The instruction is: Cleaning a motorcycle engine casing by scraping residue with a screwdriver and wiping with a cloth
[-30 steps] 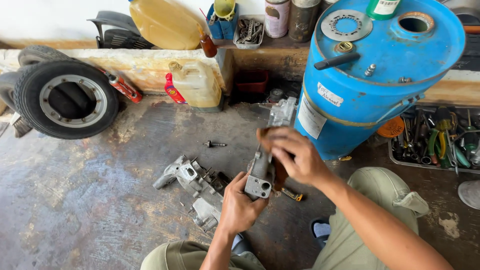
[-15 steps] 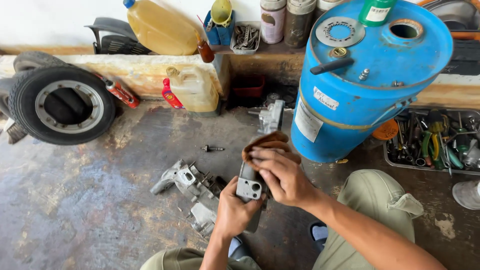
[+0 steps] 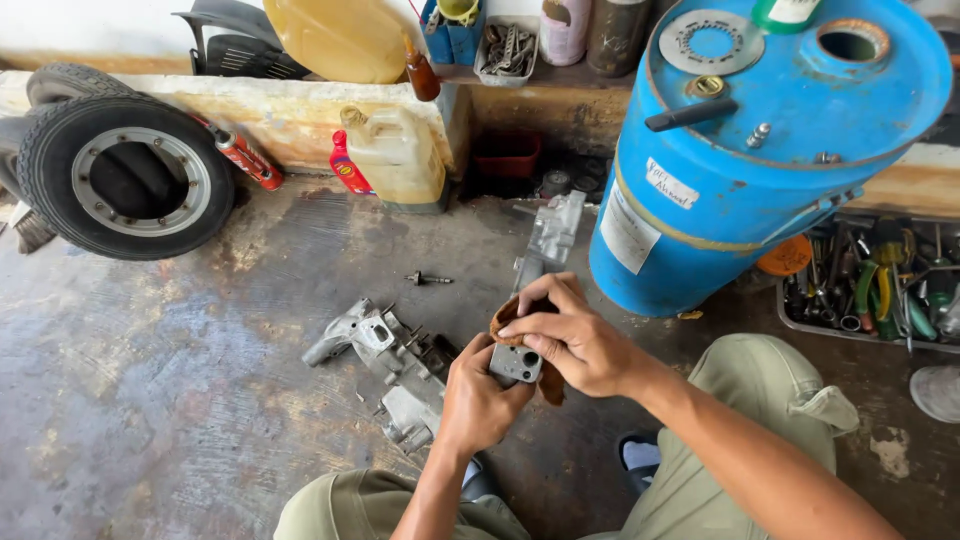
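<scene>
Left hand (image 3: 478,398) grips small grey metal part (image 3: 516,364) above the floor | right hand (image 3: 572,340) presses brown rag (image 3: 503,318) on it | I judge: brace part, wipe short strokes.

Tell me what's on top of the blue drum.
On the blue drum lie a round grey metal disc, a black handle, a small brass cap and an open bung hole. Its inside is too dark to see.

Small grey metal part (image 3: 516,364) and brown rag (image 3: 508,318), held above the floor.
The blocky part shows a round hole on its facing side; the crumpled rag lies against its top edge.
</scene>
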